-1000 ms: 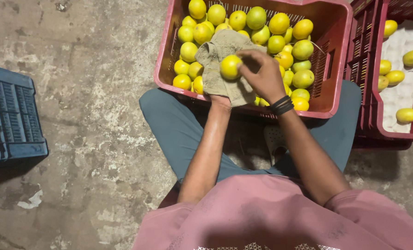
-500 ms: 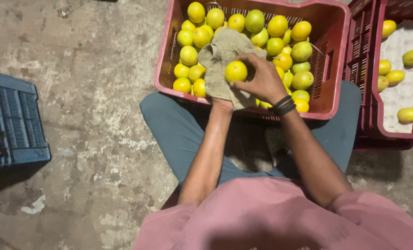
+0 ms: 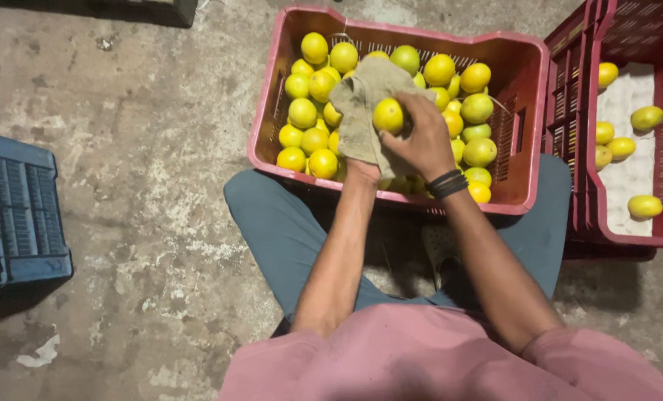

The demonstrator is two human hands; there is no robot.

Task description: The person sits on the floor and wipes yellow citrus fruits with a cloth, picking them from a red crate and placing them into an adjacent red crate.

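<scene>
The yellow citrus fruit, held above the red crate in the right hand, whose grip is clamped on it, should be turned steadily against the tan cloth cupped in the left hand, its grip hidden beneath the cloth.

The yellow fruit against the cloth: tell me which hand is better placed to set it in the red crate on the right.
Probably the right hand. It already grips the yellow fruit and is on the side nearer the red crate on the right. The left hand is hidden under the cloth, farther away.
</scene>
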